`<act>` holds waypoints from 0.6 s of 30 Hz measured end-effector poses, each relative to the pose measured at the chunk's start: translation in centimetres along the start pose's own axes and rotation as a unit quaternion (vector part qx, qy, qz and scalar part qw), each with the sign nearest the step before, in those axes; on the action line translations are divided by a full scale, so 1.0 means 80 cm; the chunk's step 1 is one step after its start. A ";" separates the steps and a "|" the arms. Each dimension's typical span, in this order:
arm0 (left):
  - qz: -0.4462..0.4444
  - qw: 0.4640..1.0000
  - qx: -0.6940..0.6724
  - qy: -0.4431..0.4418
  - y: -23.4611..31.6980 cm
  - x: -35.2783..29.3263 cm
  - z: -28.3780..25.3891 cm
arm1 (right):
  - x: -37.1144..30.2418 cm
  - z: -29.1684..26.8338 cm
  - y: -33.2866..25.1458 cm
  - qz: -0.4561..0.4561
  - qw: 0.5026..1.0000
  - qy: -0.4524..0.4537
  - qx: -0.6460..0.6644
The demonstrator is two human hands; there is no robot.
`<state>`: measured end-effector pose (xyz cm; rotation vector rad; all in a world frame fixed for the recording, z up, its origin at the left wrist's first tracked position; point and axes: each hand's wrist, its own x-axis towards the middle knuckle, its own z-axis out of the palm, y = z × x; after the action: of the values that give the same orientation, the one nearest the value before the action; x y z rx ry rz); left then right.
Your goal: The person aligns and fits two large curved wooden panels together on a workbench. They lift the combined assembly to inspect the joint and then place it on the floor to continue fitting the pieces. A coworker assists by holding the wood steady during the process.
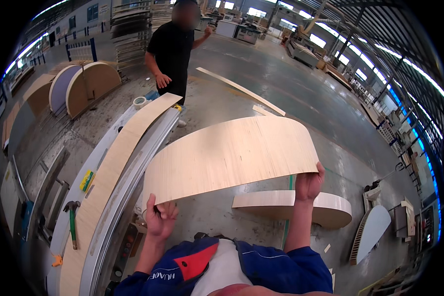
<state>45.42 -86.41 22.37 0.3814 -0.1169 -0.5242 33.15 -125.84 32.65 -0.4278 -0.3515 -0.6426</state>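
Note:
A wide, thin sheet of light plywood is held up in front of me, bowed in an arch. My left hand grips its near left corner, thumb up against the edge, with something small and dark at the fingers. At the near right corner, my right hand is closed round the edge. To the left, a long narrow plywood strip lies along a metal-edged workbench. A green-handled claw hammer rests on that bench beside the strip.
On the bench are a tape roll, a yellow-green packet and an orange item. A co-worker stands beyond its far end. A curved wooden piece is on the floor below the sheet; a strip lies farther off.

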 end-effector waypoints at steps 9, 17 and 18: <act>-0.143 0.986 -0.081 -0.015 -0.092 -0.022 0.042 | -0.081 0.054 -0.108 -0.080 0.996 -0.034 -0.025; -0.302 0.952 0.016 -0.040 -0.191 -0.088 0.094 | -0.111 0.107 -0.178 -0.079 0.994 -0.072 -0.002; -0.319 0.937 0.101 -0.103 -0.197 -0.096 0.096 | -0.114 0.109 -0.186 -0.072 0.994 -0.086 0.004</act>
<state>29.91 -97.56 23.34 0.5688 -0.2531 -1.2024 15.21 -127.82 40.12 -0.4545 -0.5518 -0.7473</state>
